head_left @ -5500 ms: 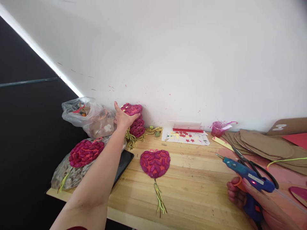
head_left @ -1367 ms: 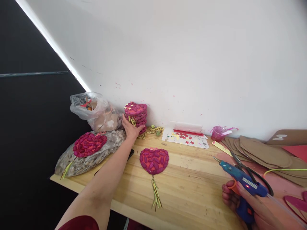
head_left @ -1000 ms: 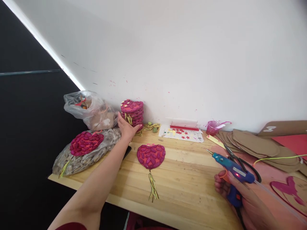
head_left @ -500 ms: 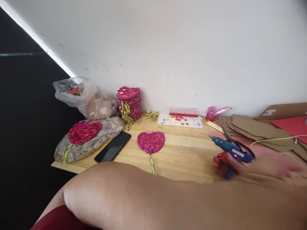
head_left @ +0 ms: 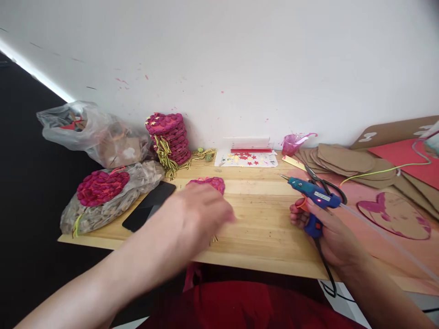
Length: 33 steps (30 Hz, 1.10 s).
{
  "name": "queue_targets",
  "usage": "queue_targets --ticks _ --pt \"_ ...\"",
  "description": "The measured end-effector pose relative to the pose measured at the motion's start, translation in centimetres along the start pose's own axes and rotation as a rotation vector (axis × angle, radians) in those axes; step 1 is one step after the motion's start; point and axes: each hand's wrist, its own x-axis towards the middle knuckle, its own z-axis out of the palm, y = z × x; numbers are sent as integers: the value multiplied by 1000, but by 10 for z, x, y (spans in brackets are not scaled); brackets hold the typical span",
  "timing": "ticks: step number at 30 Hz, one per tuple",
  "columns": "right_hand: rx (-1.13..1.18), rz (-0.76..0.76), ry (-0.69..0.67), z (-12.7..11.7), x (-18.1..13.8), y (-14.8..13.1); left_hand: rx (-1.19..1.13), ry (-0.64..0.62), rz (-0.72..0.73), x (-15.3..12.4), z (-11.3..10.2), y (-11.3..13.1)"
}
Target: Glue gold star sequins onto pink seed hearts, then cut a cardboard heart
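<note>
My right hand point(head_left: 332, 237) is wrapped around the handle of a blue hot glue gun point(head_left: 313, 194), held over the table with its nozzle to the left and a small red light lit. Blurred by motion, my left hand point(head_left: 200, 214) hovers over a pink-and-magenta heart-shaped piece point(head_left: 214, 183) with a tassel, hiding most of it; its fingers are not clear. Black-handled scissors point(head_left: 324, 183) lie just behind the glue gun. Between the hands and the wall, a white sheet point(head_left: 221, 159) carries small red and yellow stars point(head_left: 244, 156).
At left are a phone point(head_left: 149, 205), a filled plastic bag point(head_left: 113, 210) with a magenta piece point(head_left: 102, 186) on it, and a stack of magenta pieces point(head_left: 176, 141). Cardboard cutouts point(head_left: 346, 160), a pink-stained cup point(head_left: 291, 144) and a heart-shaped cardboard point(head_left: 394, 217) are at right.
My left arm, stretched across to the right before, has swung back left, bringing that hand over the heart-shaped piece. My right hand still grips the glue gun. The view has shifted slightly.
</note>
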Motion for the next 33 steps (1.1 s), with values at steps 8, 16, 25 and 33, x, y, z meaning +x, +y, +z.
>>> queue_targets --ticks 8,16,25,33 --pt "17 18 -3 -5 6 4 570 -485 256 -20 3 -65" --pt "25 -11 -22 -7 5 5 305 -426 134 -32 47 -59" --pt "83 -26 -35 -1 4 7 -31 -492 179 -33 102 7" --pt "93 -19 -25 -1 3 6 -54 -306 -64 31 85 -29"
